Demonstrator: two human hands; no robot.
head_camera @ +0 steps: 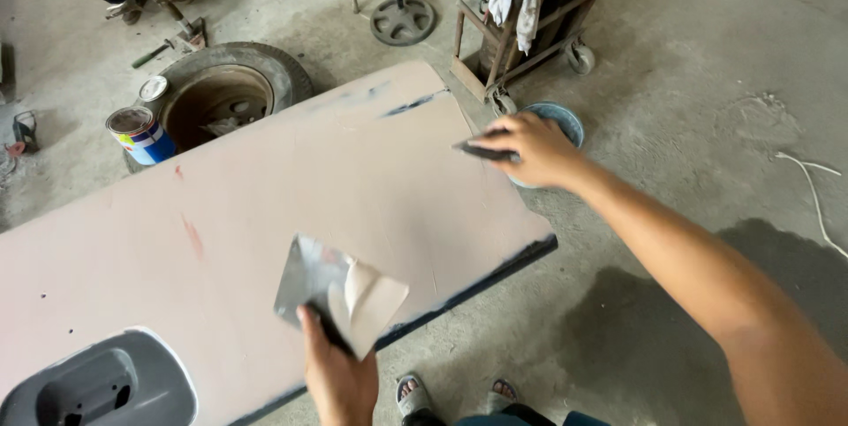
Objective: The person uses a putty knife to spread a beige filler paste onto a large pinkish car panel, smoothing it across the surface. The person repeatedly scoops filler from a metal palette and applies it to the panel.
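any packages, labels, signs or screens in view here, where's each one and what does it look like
Paint can: on the floor far left, beside the tyre; an open cylinder, its wrap label blue with white, yellow and red patches.
Nothing else: no signs or screens show.

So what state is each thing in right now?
Panel: lying flat, coated in pinkish filler, dark blue showing along its edges.
Left hand: holding a metal plate with a dab of filler on it.
Right hand: pressing a thin spreader to the panel.
Paint can: upright, lid off.
Tyre: lying flat on the floor.
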